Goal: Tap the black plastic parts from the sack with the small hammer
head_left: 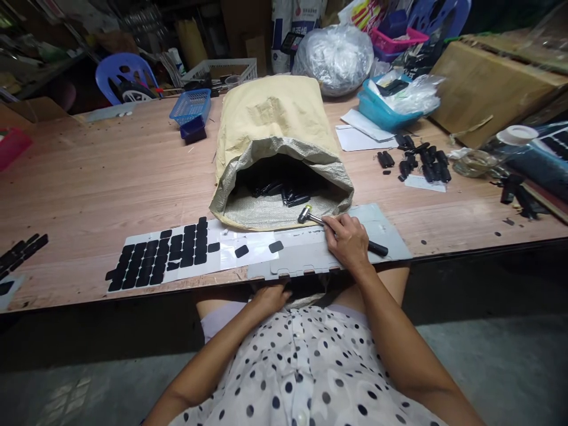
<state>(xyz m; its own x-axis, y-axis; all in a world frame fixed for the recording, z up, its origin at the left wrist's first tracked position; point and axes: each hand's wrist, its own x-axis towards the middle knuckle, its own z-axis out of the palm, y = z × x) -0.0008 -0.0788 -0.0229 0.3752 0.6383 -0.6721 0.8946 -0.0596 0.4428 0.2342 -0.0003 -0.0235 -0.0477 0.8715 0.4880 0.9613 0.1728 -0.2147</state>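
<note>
My right hand [348,239] rests on a grey plastic panel [390,236] at the table's front edge, fingers closed round a small mallet [306,214] whose black grip pokes out past my palm. My left hand [270,296] sits below the table edge by my lap; its fingers are hidden. Just beyond the mallet's head lies an open woven sack [275,142] with black parts [288,192] inside. A white sheet [177,254] covered with several black rectangular pads lies to the left of my hands.
Loose black parts [421,163] lie at the right near a blue tray [384,109] and white papers [361,139]. A blue basket [191,106] stands at the back left, a clear plastic bag [335,56] behind the sack, a cardboard box [483,83] far right.
</note>
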